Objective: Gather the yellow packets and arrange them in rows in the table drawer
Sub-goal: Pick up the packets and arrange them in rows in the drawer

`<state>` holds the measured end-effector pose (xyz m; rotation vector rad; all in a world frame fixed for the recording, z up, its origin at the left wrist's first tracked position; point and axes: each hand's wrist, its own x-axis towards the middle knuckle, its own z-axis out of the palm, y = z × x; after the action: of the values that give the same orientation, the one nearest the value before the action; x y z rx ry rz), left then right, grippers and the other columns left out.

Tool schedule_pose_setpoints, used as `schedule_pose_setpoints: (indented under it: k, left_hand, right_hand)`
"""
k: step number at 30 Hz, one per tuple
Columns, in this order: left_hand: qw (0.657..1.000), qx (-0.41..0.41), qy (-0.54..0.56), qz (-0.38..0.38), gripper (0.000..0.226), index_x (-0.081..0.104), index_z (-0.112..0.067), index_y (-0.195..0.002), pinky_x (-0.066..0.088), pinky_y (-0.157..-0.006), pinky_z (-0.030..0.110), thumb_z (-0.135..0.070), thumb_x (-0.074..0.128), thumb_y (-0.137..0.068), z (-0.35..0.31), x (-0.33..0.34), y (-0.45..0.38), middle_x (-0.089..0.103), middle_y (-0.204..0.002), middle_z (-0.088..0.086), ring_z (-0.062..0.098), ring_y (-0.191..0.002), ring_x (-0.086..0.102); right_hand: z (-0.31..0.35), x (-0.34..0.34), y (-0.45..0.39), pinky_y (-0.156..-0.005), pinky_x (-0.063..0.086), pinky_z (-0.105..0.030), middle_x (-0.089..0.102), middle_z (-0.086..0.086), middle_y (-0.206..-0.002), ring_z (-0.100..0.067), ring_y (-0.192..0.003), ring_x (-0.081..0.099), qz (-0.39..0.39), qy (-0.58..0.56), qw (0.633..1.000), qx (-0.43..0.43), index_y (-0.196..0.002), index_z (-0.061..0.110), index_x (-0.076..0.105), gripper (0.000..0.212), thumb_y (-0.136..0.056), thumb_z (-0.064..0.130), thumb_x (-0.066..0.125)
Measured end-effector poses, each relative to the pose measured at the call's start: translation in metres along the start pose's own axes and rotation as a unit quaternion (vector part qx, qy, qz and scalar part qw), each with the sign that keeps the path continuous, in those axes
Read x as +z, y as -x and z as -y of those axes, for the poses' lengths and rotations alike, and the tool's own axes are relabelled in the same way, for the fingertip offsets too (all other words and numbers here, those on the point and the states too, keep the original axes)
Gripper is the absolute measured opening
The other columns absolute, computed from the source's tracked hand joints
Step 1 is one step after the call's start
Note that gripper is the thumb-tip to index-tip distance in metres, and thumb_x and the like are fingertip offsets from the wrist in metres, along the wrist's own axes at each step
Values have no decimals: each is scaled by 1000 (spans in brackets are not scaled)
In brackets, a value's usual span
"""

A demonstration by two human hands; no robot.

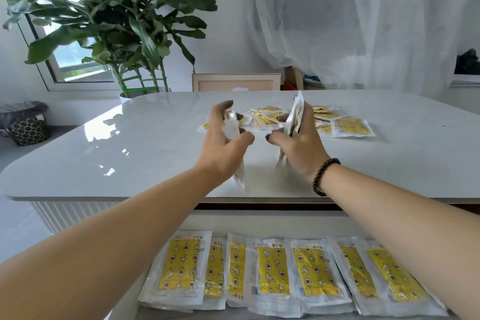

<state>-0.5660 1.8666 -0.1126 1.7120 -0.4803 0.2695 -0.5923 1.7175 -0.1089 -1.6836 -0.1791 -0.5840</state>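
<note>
**Two handfuls up, one row down**

We have both hands lifted over the table (pixel 155 138), each carrying its own share of yellow packets. Our left hand (pixel 226 148) curls its fingers and thumb round a small bunch of packets (pixel 232 125) held on edge, so we see mostly their white sides. Our right hand (pixel 298 148), with a bead bracelet (pixel 324 176) at the wrist, grips a thicker bunch (pixel 294 117) the same way, upright and fanned a little at the top. Holding them edge-on looks like a way to square the bunches and keep them from sliding apart (they blur somewhat, so the exact count is beyond us).

Behind the hands, a loose scatter of packets (pixel 348 127) lies flat on the far part of the table, overlapping at odd angles and not yet gathered.

Below the table edge, the open drawer (pixel 272 221) already holds one row of packets (pixel 272 267), laid face up side by side with their long edges overlapping, yellow printed faces showing. We judge the row sits at the near side so the strip behind it stays free for further rows.
</note>
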Motion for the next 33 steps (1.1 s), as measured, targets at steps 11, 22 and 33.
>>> schedule_pose_setpoints:
  k: [11, 22, 33]
  left_hand:
    - [993, -102, 45, 25, 46, 45, -23, -127, 46, -72, 32, 0, 42, -87, -3, -3, 2, 59, -95, 2, 18, -78, 60]
    - [944, -247, 99, 197, 14, 65, -16, -92, 56, -64, 30, -25, 55, -96, -92, -37, 76, 70, -72, 1, 14, -62, 64]
    - [976, -197, 35, 90, 13, 72, -22, -99, 55, -91, 43, -23, 59, -94, -138, -78, 140, 77, -92, 2, 22, -90, 73]
  right_hand:
    - [7, -6, 10, -69, 49, -33, 62, -18, -88, -31, -83, 64, 32, -105, 976, 191, -97, -6, 58, 38, -71, 17, 44]
    - [95, -13, 40, -55, 48, -22, 46, -7, -72, -17, -59, 54, 82, -239, 947, 200, -77, 9, 48, 5, -82, 9, 47]
    - [138, 10, 101, -88, 54, -54, 70, -18, -107, -31, -95, 70, 74, -130, 975, 165, -117, -2, 56, 45, -79, 14, 72]
